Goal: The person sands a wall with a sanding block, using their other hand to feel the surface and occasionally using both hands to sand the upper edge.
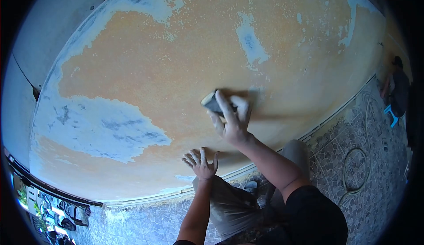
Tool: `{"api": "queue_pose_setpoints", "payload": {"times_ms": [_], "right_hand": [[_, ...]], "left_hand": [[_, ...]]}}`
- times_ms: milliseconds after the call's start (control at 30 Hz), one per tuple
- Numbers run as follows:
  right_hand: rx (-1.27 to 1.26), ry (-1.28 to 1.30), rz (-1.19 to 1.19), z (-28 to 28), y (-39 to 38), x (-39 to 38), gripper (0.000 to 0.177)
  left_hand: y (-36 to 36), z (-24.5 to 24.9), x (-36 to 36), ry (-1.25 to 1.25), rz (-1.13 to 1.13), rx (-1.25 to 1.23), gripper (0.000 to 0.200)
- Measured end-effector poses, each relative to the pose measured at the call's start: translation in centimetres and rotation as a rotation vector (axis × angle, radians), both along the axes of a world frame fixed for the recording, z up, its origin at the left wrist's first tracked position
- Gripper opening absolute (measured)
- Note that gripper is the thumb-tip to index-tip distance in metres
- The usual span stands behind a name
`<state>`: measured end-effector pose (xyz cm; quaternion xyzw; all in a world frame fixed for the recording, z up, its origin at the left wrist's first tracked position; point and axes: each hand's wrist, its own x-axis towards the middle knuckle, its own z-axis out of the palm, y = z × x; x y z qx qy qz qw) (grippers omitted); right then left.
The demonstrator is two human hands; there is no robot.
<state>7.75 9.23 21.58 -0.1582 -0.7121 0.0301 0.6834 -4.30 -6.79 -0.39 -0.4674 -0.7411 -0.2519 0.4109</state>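
In front of me rises a wall (132,55) with worn orange-tan paint and pale white-blue bare patches. My right hand (235,123) grips a sanding block (211,103), dark around the outside with a pale end, and holds it against the painted surface. Whitish dust coats the fingers. Lower and to the left, my left hand (203,165) rests on the wall with fingers spread and nothing in it. A large bare patch (106,126) lies left of both hands; a smaller one (251,42) is above the block.
Patterned stone-look paving (327,165) meets the wall's foot along a narrow ledge. A hose (365,167) lies coiled at right. Beyond it, a person (399,90) is beside a light-blue stool (391,114). Parked vehicles (66,216) show at lower left.
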Motion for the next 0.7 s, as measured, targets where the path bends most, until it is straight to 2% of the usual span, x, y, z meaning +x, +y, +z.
{"api": "queue_pose_setpoints", "payload": {"times_ms": [67, 133, 233, 267, 333, 367, 433, 500, 533, 600, 633, 700], "right_hand": [[0.209, -0.168, 0.022, -4.3, 0.5, 1.0, 0.065], [0.189, -0.216, 0.011, -3.5, 1.5, 2.7, 0.061], [-0.063, 0.195, 0.03, 2.4, 3.6, 2.2, 0.062], [-0.12, 0.265, 0.02, 5.2, 4.0, 2.7, 0.062], [-0.149, 0.352, 0.016, 7.3, 4.3, 2.4, 0.062], [-0.145, 0.354, 0.016, 6.6, 3.8, 1.9, 0.062], [-0.079, 0.146, -0.07, 1.7, 1.6, 0.6, 0.062], [0.108, -0.079, 0.006, -3.9, 0.0, 1.0, 0.059], [0.106, -0.084, 0.009, -5.6, 0.1, 1.9, 0.059], [0.198, -0.306, 0.063, -6.4, 0.1, 3.1, 0.057], [0.128, -0.204, 0.033, -6.3, 0.9, 2.8, 0.056], [-0.056, 0.054, 0.015, -1.3, 1.6, 2.7, 0.056]], "left_hand": [[-0.3, -0.1, 0.1, -0.003, -0.005, 0.002, 0.093], [-0.1, 0.0, 0.0, 0.0, -0.003, -0.009, 0.092], [-0.2, 0.3, 0.3, -0.019, 0.009, -0.02, 0.092], [-0.3, 0.2, 0.4, -0.023, 0.01, -0.024, 0.092], [0.0, 0.2, 0.2, 0.003, -0.009, 0.008, 0.092], [0.1, 0.2, 0.2, 0.004, -0.01, 0.012, 0.092], [-0.1, 0.1, 0.2, -0.009, -0.001, -0.011, 0.092], [0.2, 0.3, 0.0, -0.001, -0.003, -0.007, 0.092], [0.0, 0.2, 0.2, 0.001, 0.0, -0.008, 0.092], [-0.6, 0.0, 0.6, -0.007, 0.005, -0.017, 0.092], [-0.2, 0.2, 0.3, -0.005, 0.004, -0.017, 0.091], [-0.2, 0.3, 0.2, -0.005, 0.01, -0.026, 0.091]]}}
